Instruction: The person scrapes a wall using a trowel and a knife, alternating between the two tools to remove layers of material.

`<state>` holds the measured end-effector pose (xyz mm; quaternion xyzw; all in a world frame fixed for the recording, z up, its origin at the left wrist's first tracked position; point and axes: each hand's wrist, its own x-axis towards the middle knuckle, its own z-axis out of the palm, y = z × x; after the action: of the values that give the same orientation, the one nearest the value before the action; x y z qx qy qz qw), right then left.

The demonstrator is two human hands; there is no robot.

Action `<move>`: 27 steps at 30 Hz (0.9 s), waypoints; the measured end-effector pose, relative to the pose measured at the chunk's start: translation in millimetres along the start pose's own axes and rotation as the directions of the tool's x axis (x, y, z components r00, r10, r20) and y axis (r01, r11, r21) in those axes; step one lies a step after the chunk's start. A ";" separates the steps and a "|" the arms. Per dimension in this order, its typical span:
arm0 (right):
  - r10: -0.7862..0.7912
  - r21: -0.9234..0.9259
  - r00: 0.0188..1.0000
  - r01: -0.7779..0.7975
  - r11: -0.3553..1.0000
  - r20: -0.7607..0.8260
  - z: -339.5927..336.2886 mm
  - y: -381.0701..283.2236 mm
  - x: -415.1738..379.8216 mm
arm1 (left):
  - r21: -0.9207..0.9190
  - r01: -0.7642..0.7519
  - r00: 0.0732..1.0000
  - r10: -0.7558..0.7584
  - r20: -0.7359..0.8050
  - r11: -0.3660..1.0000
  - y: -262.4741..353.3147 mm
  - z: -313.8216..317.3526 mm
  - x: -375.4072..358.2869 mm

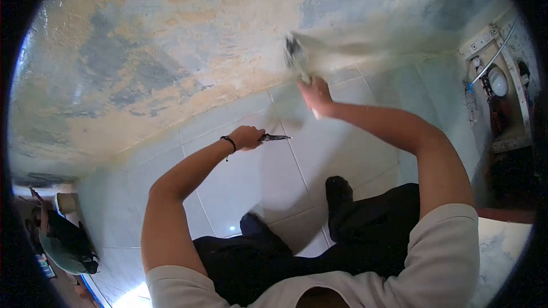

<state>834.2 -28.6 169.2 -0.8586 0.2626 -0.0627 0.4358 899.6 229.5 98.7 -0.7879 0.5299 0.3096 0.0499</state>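
Patchy wall, mottled cream and blue-grey, fills the view from 10 to 2 o'clock and meets pale floor tiles below. Toward 12 o'clock, the right hand is closed round the handle of a dark-headed tool. Its head is at the wall's lower part, blurred, so whether it touches cannot be told. That arm reaches well forward, probably to bring the head to the wall without the feet moving closer.

Just left of the dial's centre, the left hand has its fingers curled shut on a pointed tool — tip toward 3 o'clock, over the tiles. Held low and apart from the wall, it seems parked there to leave the other arm room. A dark bracelet circles that wrist.

Two dark-clad feet stand apart near 5 and 7 o'clock, likely for balance. Near 2 o'clock, a pale frame surrounds a white rounded object and a thin cable — and another person is bent over near 8 o'clock.
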 end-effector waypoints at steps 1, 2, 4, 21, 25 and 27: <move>-0.054 0.006 0.999 0.054 0.999 0.005 -6.8 -4.9 7.4 | 0.002 -0.003 1.000 0.003 -0.006 1.000 -1.6 3.9 2.1; -0.107 0.020 0.994 0.107 0.994 0.006 -10.6 -9.4 13.0 | 0.000 -0.011 1.000 0.011 -0.009 1.000 -1.6 4.1 2.1; -0.119 0.025 0.992 0.118 0.993 0.039 -8.4 -7.5 6.9 | 0.003 -0.022 1.000 0.022 -0.017 1.000 -1.5 2.7 -0.8; 0.121 0.046 0.988 -0.125 0.991 0.095 -2.8 48.6 -25.4 | -0.007 -0.016 1.000 0.016 -0.002 1.000 1.5 -0.9 -1.6; 0.156 0.141 0.987 -0.160 0.977 0.039 6.2 53.8 -9.9 | -0.003 -0.014 1.000 0.014 0.006 1.000 3.8 -1.8 -3.5; 0.195 0.181 0.977 -0.209 0.961 0.089 -3.8 22.0 -6.9 | -0.009 -0.027 1.000 0.027 0.008 1.000 0.8 2.5 -2.7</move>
<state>818.4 -38.4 155.1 -0.7835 0.3262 -0.0124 0.5287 897.1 232.3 98.3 -0.7796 0.5390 0.3158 0.0443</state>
